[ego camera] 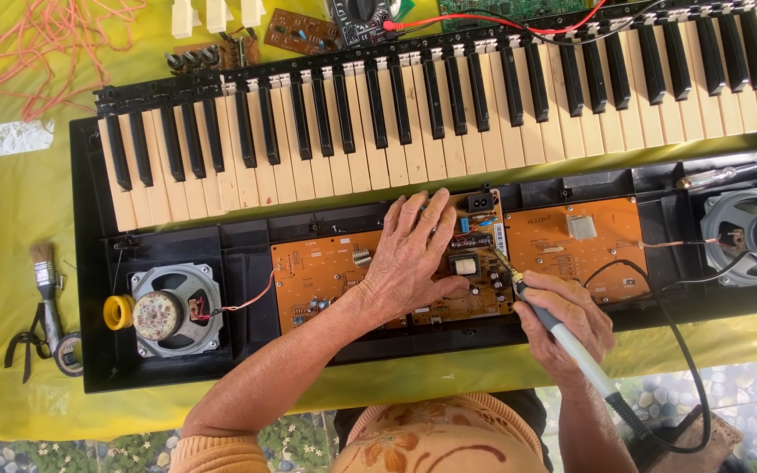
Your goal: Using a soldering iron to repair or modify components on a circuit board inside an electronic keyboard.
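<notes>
right hand (564,317) wraps soldering iron (562,337) | shaft slants up-left, tip on circuit board (475,271) | left hand (409,254) flat, empty, pressing board just left of tip

A single head-worn camera looks almost straight down from close above a yellow-covered table (19,263). The opened keyboard (449,114) spans the frame, its keys along the far side.

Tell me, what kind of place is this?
Likely an informal electronics repair bench: an opened keyboard with bare circuit boards, a soldering iron in the right hand, and loose parts on a yellow cloth.
</notes>
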